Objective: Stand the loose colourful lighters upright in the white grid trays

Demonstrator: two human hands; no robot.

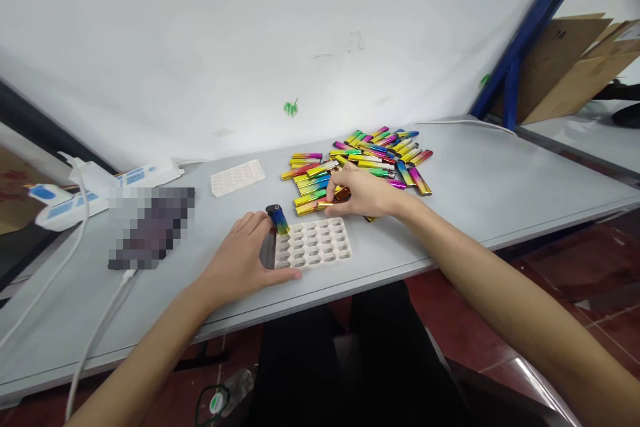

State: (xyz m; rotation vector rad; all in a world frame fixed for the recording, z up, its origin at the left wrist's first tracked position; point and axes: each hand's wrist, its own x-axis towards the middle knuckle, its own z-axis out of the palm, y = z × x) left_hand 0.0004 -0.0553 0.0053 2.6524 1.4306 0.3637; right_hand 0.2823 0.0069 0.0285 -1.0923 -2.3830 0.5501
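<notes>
A white tray with rows of oval holes [314, 243] lies near the table's front edge. One blue-and-yellow lighter [281, 221] stands upright in its far left corner. My left hand [243, 253] rests at the tray's left side, thumb stretched along the front edge and fingers beside the standing lighter, thumb and fingers apart. Behind the tray, my right hand [363, 192] pinches a shiny gold lighter [326, 205] between thumb and fingers, at the near edge of a pile of metallic rainbow lighters [373, 153]. Part of the held lighter is hidden by the hand.
A second white tray [238, 177] lies farther back on the left. A pixelated dark device [155, 227] with a white cable [113, 313] sits at the left, near white power strips [135, 177]. A white wall closes the back; cardboard boxes [565, 60] stand at the far right.
</notes>
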